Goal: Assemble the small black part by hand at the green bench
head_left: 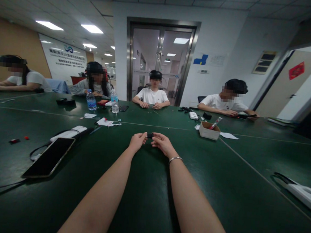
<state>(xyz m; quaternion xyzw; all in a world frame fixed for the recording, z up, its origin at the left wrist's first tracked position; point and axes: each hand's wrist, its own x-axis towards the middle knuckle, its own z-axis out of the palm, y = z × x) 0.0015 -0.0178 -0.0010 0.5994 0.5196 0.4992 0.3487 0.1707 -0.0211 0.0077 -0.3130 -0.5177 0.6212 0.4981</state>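
Both my arms reach forward over the dark green table (143,188). Between my hands is a small black object (149,135), too small to name, with what looks like a short light-coloured end on its left side. My left hand (137,142) pinches that left end between thumb and fingers. From the other side, my right hand (164,144) closes its fingertips on the black part. A silver bangle (175,159) circles my right wrist. My hands partly cover the object.
Left of my arms lie a smartphone (50,158), a white power strip (68,133) and cables. Ahead are paper scraps (107,122), two water bottles (115,102) and a small box (209,131) holding a tube. A white device (306,196) lies far right. Several people sit across the table.
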